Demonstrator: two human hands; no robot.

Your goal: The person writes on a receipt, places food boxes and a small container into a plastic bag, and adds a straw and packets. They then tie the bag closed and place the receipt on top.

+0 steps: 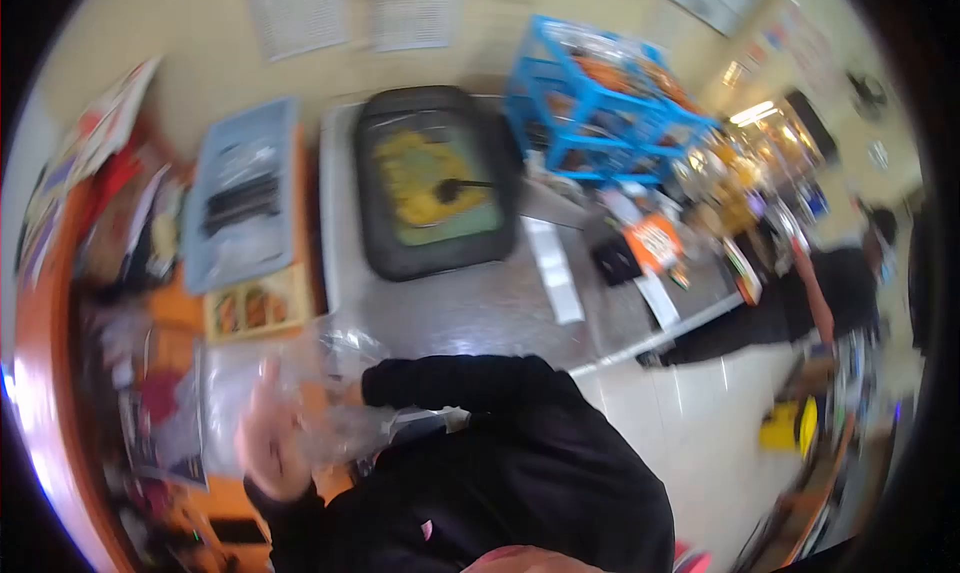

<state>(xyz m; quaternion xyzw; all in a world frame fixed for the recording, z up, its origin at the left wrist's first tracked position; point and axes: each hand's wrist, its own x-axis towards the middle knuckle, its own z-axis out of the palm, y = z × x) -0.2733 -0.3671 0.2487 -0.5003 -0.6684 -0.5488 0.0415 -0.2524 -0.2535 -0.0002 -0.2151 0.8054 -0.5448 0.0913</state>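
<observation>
A crumpled clear plastic bag is between my two hands at the lower left, above an orange tabletop. My left hand is blurred, closed on the bag with its palm side partly showing. My right hand reaches across from the black sleeve and grips the same bag; plastic covers most of its fingers. Just beyond them sits a tray of packed food with brown and green pieces in it. A large black tub on the metal table holds yellow food and a dark ladle.
A light blue tray with dark and clear packaging stands at the left. Blue crates hold wrapped items at the back. Orange packets lie on the metal table. Another person in dark clothes stands at the right.
</observation>
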